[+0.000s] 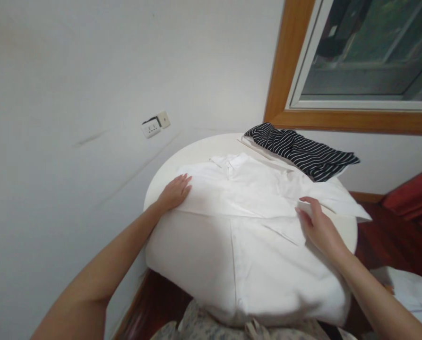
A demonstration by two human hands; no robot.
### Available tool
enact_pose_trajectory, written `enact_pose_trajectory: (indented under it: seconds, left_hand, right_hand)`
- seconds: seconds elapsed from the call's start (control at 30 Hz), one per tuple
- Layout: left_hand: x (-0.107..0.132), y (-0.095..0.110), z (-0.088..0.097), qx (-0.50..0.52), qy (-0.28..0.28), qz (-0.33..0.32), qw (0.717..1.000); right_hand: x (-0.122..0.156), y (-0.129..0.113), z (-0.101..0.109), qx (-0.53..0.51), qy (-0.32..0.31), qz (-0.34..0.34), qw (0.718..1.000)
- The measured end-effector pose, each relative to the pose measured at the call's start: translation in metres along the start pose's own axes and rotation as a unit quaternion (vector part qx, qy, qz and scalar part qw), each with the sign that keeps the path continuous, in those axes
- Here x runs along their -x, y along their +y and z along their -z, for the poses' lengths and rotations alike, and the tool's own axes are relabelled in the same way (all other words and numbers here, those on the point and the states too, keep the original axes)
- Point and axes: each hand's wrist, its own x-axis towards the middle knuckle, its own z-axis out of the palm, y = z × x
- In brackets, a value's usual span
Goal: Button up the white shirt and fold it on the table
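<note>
A white button-up shirt (211, 241) is spread over a round table, its collar toward the far side and its lower part hanging over the near edge. My left hand (175, 192) lies flat on the shirt's left side, fingers stretched out and close together. At the right side, my right hand (313, 222) has its thumb and fingers curled on the white cloth, pinching a fold near the sleeve. Part of that grip is hidden by the hand. The right sleeve reaches past the table's right edge.
Folded black-and-white striped clothing (303, 148) lies at the table's (200, 147) far right edge. A wall socket (151, 127) is on the wall at left, and a wood-framed window (290, 61) at right. White cloth (412, 288) and red fabric (416, 196) appear at lower right.
</note>
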Motion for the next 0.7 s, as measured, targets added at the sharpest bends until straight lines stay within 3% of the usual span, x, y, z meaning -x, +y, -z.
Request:
enact_pose_trajectory:
  seconds: [0.13,0.23,0.33,0.47,0.53,0.6,0.7]
  left_hand:
    - [-0.004,-0.006,0.004,-0.027,-0.023,0.021,0.999]
    - [-0.006,0.007,0.016,-0.065,-0.038,0.048,0.996]
    - [-0.009,0.049,0.029,-0.094,-0.005,0.064,0.994]
    - [-0.008,0.13,0.028,-0.003,0.01,-0.094,0.996]
    - [-0.004,0.159,0.021,0.034,0.001,-0.123,0.992]
    - [-0.001,0.173,0.016,0.049,-0.01,-0.126,0.991]
    - [0.0,0.176,0.017,0.053,-0.039,-0.124,0.99]
  right_hand:
    - [-0.001,0.0,0.0,0.132,-0.054,0.009,0.99]
    - [0.001,0.001,-0.002,0.166,-0.065,0.018,0.984]
    - [0.004,0.002,-0.002,0.159,-0.053,0.029,0.985]
    - [0.005,0.004,-0.004,0.137,-0.031,0.047,0.989]
    - [0.005,0.006,-0.006,0.124,-0.023,0.053,0.991]
    - [0.005,0.008,-0.007,0.115,-0.024,0.057,0.991]
    - [0.003,0.01,-0.008,0.108,-0.034,0.058,0.992]
